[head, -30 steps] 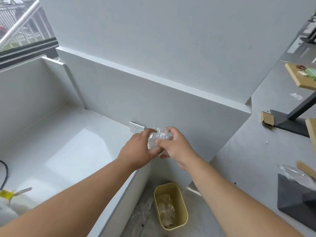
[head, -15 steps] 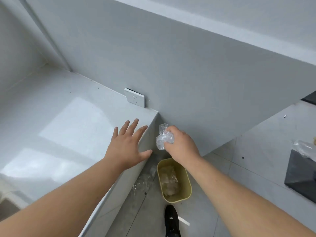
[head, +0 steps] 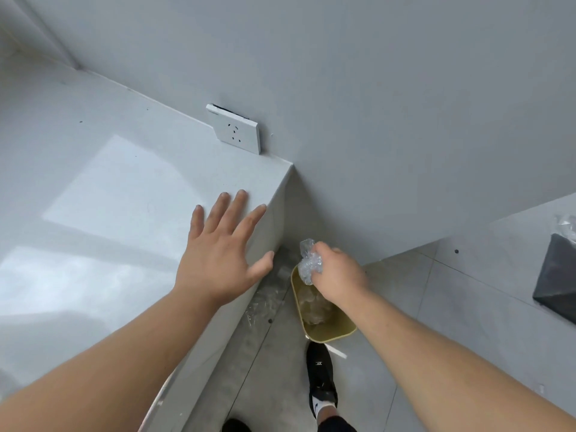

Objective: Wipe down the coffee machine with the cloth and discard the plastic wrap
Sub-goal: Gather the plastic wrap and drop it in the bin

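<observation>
My right hand [head: 338, 275] is closed around a crumpled ball of clear plastic wrap [head: 308, 263], held just above the far rim of a small yellow bin [head: 339, 333] on the floor. More clear plastic lies inside the bin. My left hand [head: 223, 247] rests flat and open on the corner of the white countertop [head: 109, 188], fingers spread. The coffee machine and the cloth are out of view.
A white wall socket [head: 238, 129] sits at the counter's back edge. Loose clear plastic [head: 265, 302] lies on the floor between counter and bin. My black shoe [head: 321, 378] stands just before the bin. A dark object [head: 558, 285] lies at right.
Both hands first held the wrap together. The left let go and settled flat on the counter corner. The right carried the wrap down toward the bin as my view tilted downward.
</observation>
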The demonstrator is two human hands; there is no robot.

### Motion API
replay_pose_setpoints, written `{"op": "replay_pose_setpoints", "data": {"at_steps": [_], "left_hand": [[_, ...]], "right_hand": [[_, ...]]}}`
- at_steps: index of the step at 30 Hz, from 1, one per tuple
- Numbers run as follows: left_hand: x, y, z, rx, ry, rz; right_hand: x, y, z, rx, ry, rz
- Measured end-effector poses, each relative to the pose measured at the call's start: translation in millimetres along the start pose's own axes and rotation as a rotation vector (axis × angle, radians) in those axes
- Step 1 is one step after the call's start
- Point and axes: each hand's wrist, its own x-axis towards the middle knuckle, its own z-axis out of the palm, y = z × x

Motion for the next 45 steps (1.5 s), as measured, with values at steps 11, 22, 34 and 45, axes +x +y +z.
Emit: {"op": "replay_pose_setpoints", "data": {"at_steps": [11, 22, 34, 45], "left_hand": [[1, -3, 6, 0.039, 0.031, 0.007], [2, -3, 7, 0.020, 0.061, 0.001], [1, 0, 7, 0.014, 0.070, -0.007], [0, 0, 6, 0.008, 0.076, 0.000]], "right_hand": [[27, 45, 94, -0.031, -0.186, 0.113], [51, 77, 157, -0.015, -0.338, 0.167], [50, 82, 163, -0.110, -0.347, 0.209], [33, 74, 115, -0.137, -0.279, 0.089]]}}
